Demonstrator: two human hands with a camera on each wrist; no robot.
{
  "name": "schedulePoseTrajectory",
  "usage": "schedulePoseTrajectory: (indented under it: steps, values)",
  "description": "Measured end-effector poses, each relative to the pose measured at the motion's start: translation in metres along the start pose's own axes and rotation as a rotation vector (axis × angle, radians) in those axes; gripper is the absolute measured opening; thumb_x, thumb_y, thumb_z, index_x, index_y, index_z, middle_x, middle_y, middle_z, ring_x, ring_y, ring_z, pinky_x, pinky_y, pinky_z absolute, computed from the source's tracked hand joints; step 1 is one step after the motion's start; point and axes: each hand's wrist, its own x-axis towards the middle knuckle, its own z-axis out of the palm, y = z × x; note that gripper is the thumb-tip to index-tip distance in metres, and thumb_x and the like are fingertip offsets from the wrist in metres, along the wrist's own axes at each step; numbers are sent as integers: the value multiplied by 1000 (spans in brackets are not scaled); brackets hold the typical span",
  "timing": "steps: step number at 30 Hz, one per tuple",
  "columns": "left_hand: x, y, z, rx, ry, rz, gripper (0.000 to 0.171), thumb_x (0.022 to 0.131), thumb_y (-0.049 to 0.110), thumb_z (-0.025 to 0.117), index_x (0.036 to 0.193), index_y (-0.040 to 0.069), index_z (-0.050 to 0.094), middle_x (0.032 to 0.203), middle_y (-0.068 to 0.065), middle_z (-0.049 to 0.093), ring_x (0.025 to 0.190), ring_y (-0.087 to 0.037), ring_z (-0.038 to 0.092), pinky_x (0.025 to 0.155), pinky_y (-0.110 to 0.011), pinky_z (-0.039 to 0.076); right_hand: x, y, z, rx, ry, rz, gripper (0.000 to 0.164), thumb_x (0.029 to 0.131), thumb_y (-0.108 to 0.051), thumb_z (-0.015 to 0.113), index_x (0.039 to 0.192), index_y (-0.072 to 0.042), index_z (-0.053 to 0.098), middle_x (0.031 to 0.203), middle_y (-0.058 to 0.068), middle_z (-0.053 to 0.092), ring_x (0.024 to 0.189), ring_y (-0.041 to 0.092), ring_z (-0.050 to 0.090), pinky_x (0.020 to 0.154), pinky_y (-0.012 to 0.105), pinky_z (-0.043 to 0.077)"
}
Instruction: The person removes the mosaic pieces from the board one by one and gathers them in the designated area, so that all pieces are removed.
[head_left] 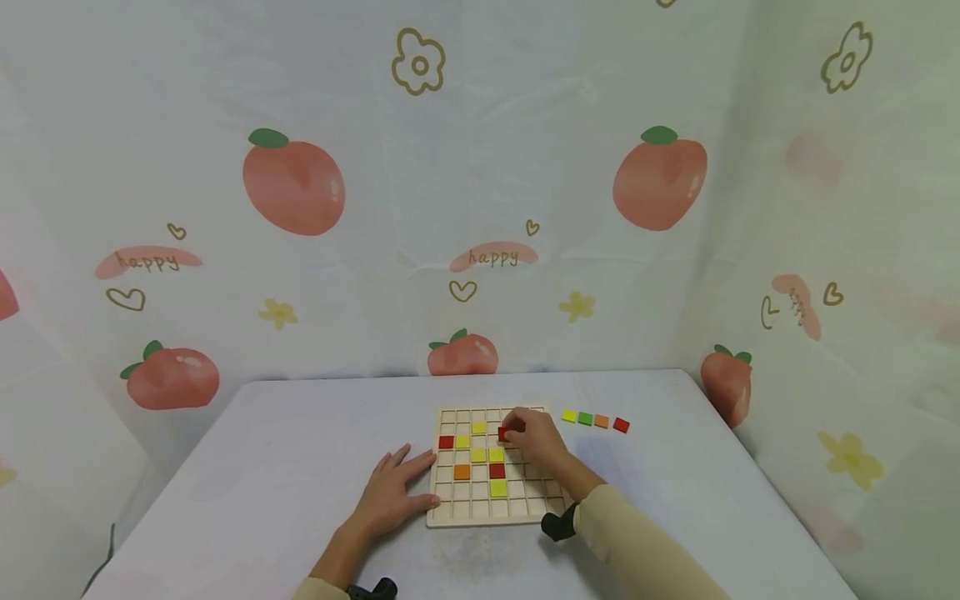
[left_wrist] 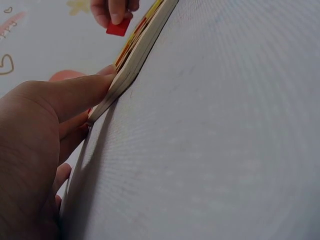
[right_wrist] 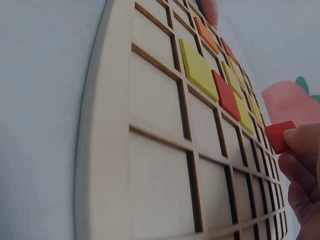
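A wooden grid board (head_left: pixel 457 523) lies on the table, with several yellow tiles (head_left: pixel 498 488), red tiles (head_left: pixel 497 471) and one orange tile (head_left: pixel 462 472) set in its cells. Over the far right part of the board, my right hand (head_left: pixel 536 439) pinches a red square tile (right_wrist: pixel 281 136) between thumb and fingers; the left wrist view shows the tile held apart from the board. My left hand (head_left: pixel 392 490) has its fingers spread at the board's left edge, its thumb (left_wrist: pixel 82 95) touching the rim. The right hand hides some cells beneath it.
Right of the board's far corner, a short row of loose tiles lies on the white table (head_left: pixel 300 467): yellow (head_left: pixel 569 416), green (head_left: pixel 585 418), orange (head_left: pixel 602 422) and red (head_left: pixel 621 425). A printed curtain (head_left: pixel 465 167) hangs behind the table.
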Motion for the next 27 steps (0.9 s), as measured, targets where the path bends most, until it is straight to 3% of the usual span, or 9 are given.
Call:
schedulePoseTrajectory:
  steps: [13, 21, 27]
  values:
    - [0, 0, 1, -4, 2, -23, 79, 72, 58, 74, 140, 21, 56, 143, -1, 51, 143, -33, 24, 114, -59, 10, -9, 22, -26, 42, 106, 52, 8, 90, -6, 69, 94, -13, 68, 90, -1, 65, 83, 17, 58, 75, 33, 54]
    - [-2, 0, 0, -11, 21, 21, 75, 74, 54, 75, 138, 18, 58, 141, -1, 53, 142, -34, 27, 113, -60, 14, -11, 40, -39, 26, 187, 71, 6, 89, -6, 68, 93, -10, 67, 86, -1, 65, 82, 18, 60, 72, 33, 53]
    - [-2, 1, 0, -13, 13, 18, 77, 74, 56, 75, 138, 18, 57, 142, -1, 53, 142, -34, 27, 113, -60, 13, -18, 52, -47, 19, 225, 78, 7, 87, -5, 68, 93, -9, 68, 85, -1, 66, 81, 17, 60, 69, 32, 52]
